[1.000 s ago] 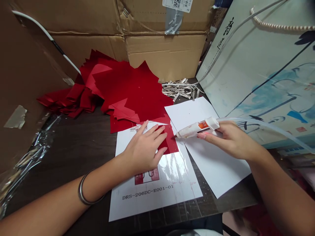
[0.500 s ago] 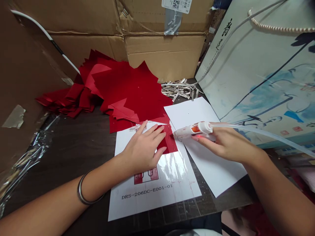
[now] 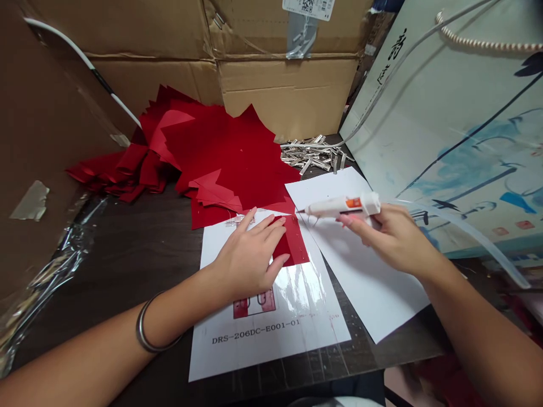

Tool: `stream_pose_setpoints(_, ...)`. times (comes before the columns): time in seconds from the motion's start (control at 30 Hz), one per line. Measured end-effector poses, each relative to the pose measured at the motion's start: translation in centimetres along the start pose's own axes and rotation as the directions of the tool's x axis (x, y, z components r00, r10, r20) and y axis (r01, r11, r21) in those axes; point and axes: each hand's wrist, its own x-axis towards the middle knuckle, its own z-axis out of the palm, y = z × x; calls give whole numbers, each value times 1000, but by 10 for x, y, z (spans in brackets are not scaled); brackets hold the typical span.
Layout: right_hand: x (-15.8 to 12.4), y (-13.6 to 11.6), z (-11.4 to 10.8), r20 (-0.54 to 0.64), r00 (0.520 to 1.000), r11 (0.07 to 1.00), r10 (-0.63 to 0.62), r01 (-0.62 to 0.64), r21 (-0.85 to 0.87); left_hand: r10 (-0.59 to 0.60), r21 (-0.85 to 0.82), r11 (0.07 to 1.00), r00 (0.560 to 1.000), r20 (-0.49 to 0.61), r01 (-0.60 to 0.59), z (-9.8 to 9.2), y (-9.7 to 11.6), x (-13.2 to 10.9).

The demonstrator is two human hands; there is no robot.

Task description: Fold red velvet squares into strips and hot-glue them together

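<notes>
My left hand [image 3: 248, 257] lies flat with its fingers spread, pressing on a small red fabric piece [image 3: 298, 244]. That piece sits on a glossy printed sheet [image 3: 282, 353] marked DRS-206DC-E001-01, and my palm hides part of both. Wrapped around a white glue gun [image 3: 339, 207] with an orange window is my right hand [image 3: 392, 237]. A long translucent glue stick [image 3: 470, 232] sticks out of the gun's back. The nozzle points left, near the upper right corner of the red piece; I cannot tell if it touches. Small clear drops show along the piece's right edge.
A heap of red fabric pieces [image 3: 220, 152] lies behind my left hand. Several metal clips [image 3: 318, 155] are piled against the cardboard wall [image 3: 288, 96]. Plain white paper [image 3: 365, 282] lies under the right hand. A painted panel [image 3: 458, 135] stands at the right, a grey cable before it.
My right hand has moved the glue gun up, with the nozzle now near the red piece's upper corner. The glue stick droops lower at the right. My left hand stays put.
</notes>
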Motion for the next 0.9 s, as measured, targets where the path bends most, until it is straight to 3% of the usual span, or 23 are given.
stream_pose_setpoints(0.07,5,7,9,-123,989,995,84,-77,67,-2,11,1000,1000,-1,2,0,0,0)
stream_pose_setpoints(0.13,9,13,18,-171,973,981,157,-134,137,-3,13,1000,1000,-1,3,-1,0,1)
stream_pose_setpoints(0.23,14,18,27,-177,962,967,210,-179,180,1,-1,1000,1000,8,-1,-1,0,1)
stream_pose_setpoints(0.37,13,13,24,-137,964,972,227,-217,86,-3,-11,1000,1000,10,3,-1,0,1)
stream_pose_setpoints(0.53,-27,-1,16,-11,979,963,205,-204,-175,-12,-8,1000,1000,19,12,-2,0,1)
stream_pose_setpoints(0.63,-64,-16,12,-139,981,940,138,-174,-294,-8,-13,1000,1000,12,8,-2,0,1)
stream_pose_setpoints(0.7,-77,-29,10,-144,960,959,241,-258,-116,-4,-16,1000,1000,4,4,-2,0,0)
stream_pose_setpoints(0.73,-77,-34,10,-46,943,942,330,-326,78,-2,-13,1000,1000,3,2,-2,-1,0)
stream_pose_setpoints(0.77,-74,-39,10,118,907,857,405,-422,295,-1,-10,1000,1000,4,1,-2,-1,0)
stream_pose_setpoints(0.83,-58,-45,13,494,784,508,376,-621,597,1,-9,1000,1000,3,-1,-2,-1,0)
stream_pose_setpoints(0.9,-36,-47,18,629,712,224,313,-699,679,4,-19,1000,1000,-5,-4,-2,-1,-1)
